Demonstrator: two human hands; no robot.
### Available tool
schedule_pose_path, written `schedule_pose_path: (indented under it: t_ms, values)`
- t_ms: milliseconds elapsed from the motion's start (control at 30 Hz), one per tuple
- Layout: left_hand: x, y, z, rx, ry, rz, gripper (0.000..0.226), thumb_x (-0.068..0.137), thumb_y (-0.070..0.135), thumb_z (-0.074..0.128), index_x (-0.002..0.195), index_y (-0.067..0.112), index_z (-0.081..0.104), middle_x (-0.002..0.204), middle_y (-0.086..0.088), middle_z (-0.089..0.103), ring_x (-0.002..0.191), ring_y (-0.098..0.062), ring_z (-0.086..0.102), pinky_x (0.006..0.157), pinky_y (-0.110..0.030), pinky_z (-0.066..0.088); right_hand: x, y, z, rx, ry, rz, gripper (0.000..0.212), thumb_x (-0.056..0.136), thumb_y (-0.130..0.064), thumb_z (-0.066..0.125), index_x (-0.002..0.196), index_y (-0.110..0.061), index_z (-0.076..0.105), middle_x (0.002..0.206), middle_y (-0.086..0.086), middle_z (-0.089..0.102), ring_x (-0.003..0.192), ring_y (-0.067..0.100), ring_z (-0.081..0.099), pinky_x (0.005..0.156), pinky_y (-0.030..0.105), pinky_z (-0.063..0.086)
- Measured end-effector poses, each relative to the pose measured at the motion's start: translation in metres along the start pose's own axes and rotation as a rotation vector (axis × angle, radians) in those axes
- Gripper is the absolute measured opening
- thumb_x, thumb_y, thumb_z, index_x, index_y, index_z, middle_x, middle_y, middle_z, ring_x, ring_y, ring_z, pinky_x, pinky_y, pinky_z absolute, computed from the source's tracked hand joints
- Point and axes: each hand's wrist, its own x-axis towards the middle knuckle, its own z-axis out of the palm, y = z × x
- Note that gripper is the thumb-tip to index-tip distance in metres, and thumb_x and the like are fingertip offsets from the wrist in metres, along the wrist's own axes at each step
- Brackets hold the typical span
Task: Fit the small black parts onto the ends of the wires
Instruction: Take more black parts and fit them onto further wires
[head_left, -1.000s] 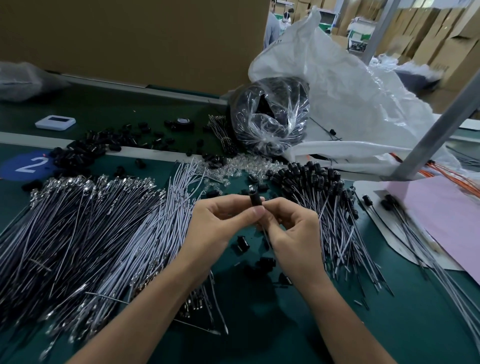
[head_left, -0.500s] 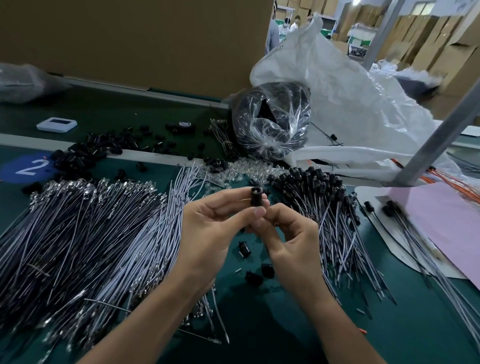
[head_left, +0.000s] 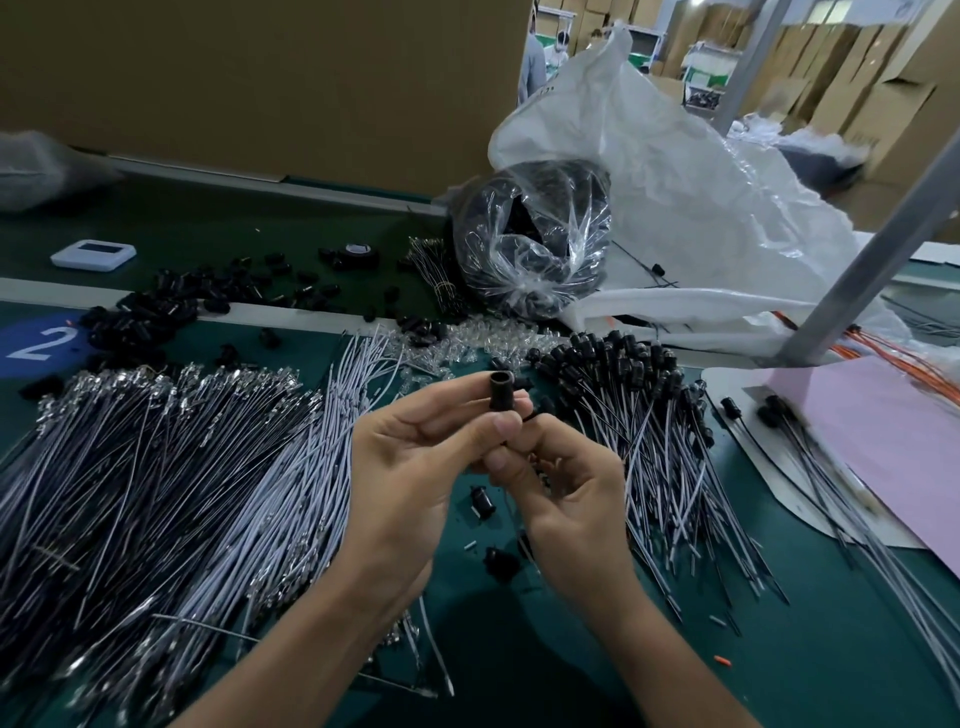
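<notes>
1. Above the tabletop (head_left: 779, 649), between the bare wires (head_left: 156, 467) and the finished bundle (head_left: 623, 374), my left hand (head_left: 415, 467) pinches a black part (head_left: 501, 392) upright, hollow end up.
2. My right hand (head_left: 566, 499) curls its fingers just beneath, probably feeding a wire I cannot make out.

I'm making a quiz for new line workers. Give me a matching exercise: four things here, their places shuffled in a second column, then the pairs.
Things:
1. small black part
2. white device
3. pink sheet
4. clear bag

Places:
A. far left, at the back
B. right edge
C. pinched by the left hand
D. centre back, against the white sack

Pairs: 1-C, 2-A, 3-B, 4-D
</notes>
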Motion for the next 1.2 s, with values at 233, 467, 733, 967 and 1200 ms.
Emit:
schedule_pose_path:
  t_ms: [233, 467, 733, 967, 1200]
  values:
    - [-0.002, -0.002, 0.001, -0.060, 0.012, -0.070, 0.031, 0.056, 0.021, 0.080, 0.087, 0.017, 0.081, 0.088, -0.012, 0.077, 0.085, -0.020, 0.074, 0.076, -0.025, 0.057, 0.000, -0.003, 0.000, -0.108, 0.020, -0.036, 0.014, 0.088, -0.025, 0.067, 0.077, -0.016, 0.065, 0.072, -0.001, 0.066, 0.070, 0.028, 0.064, 0.064, 0.056, 0.050]
    - [-0.001, -0.002, 0.001, -0.119, 0.014, -0.109, 0.030, 0.056, 0.021, 0.079, 0.086, 0.016, 0.081, 0.086, -0.011, 0.077, 0.082, -0.016, 0.074, 0.071, -0.020, 0.056, -0.002, -0.005, 0.002, -0.214, 0.045, -0.064, 0.019, 0.087, -0.015, 0.068, 0.073, -0.003, 0.064, 0.066, -0.001, 0.064, 0.062, 0.018, 0.059, 0.058, 0.042, 0.048]
    - [0.004, -0.006, -0.009, -0.116, 0.013, -0.140, 0.018, 0.070, 0.015, 0.073, 0.087, 0.016, 0.079, 0.081, -0.009, 0.076, 0.074, -0.016, 0.072, 0.067, -0.026, 0.056, -0.001, -0.013, -0.001, -0.183, -0.018, -0.046, 0.020, 0.089, -0.017, 0.067, 0.075, -0.003, 0.066, 0.069, 0.001, 0.067, 0.065, 0.023, 0.064, 0.063, 0.047, 0.050]
    - [0.004, -0.007, -0.013, -0.134, -0.007, -0.206, 0.023, 0.063, 0.023, 0.076, 0.086, 0.018, 0.080, 0.081, -0.007, 0.076, 0.075, -0.015, 0.072, 0.066, -0.024, 0.056, -0.002, -0.011, -0.002, -0.276, -0.024, -0.089, 0.015, 0.089, -0.016, 0.068, 0.079, -0.004, 0.069, 0.072, -0.002, 0.069, 0.067, 0.022, 0.066, 0.065, 0.047, 0.052]
    - [0.028, 0.003, -0.038, -0.231, 0.012, -0.284, 0.022, 0.062, 0.020, 0.077, 0.081, 0.010, 0.078, 0.066, -0.005, 0.069, 0.036, -0.002, 0.052, 0.037, -0.013, 0.042, 0.006, -0.024, 0.001, -0.305, -0.004, -0.107, 0.035, 0.096, -0.035, 0.055, 0.076, -0.011, 0.069, 0.060, -0.004, 0.065, 0.050, 0.010, 0.060, 0.045, 0.028, 0.047]
